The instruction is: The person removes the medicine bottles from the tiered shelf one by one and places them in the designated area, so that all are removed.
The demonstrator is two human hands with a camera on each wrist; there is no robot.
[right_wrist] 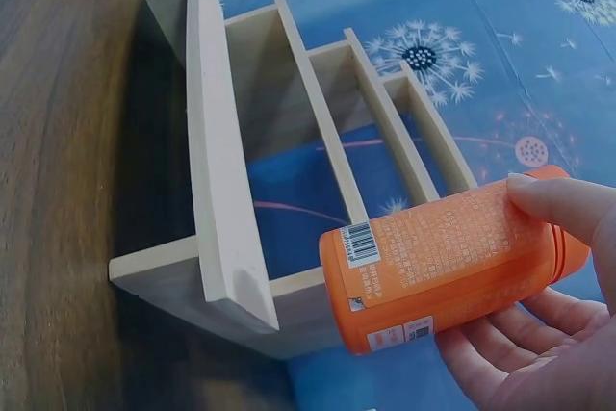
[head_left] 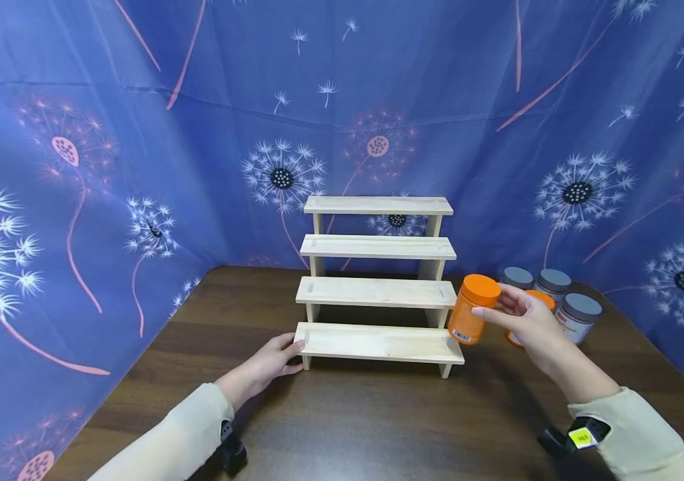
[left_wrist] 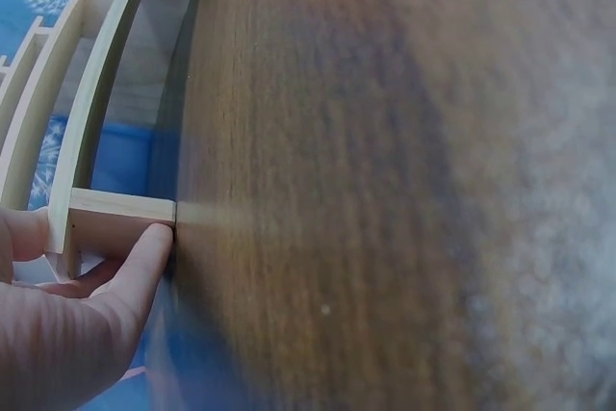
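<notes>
A pale wooden stepped shelf (head_left: 378,292) stands on the table, its treads bare. My left hand (head_left: 271,361) grips the left end of its lowest tread, thumb on top; in the left wrist view the fingers (left_wrist: 144,262) reach under to the side support. My right hand (head_left: 528,327) holds an orange bottle (head_left: 473,310) with an orange lid, lifted beside the right end of the lower treads. In the right wrist view the orange bottle (right_wrist: 443,262) lies between thumb and fingers, its printed label and barcode showing.
Behind my right hand stand several jars: a white jar with a grey lid (head_left: 581,314), more grey-lidded ones (head_left: 552,280) and another orange-lidded one (head_left: 543,298), partly hidden. A blue dandelion-print cloth (head_left: 330,87) hangs behind the brown wooden table (head_left: 366,421).
</notes>
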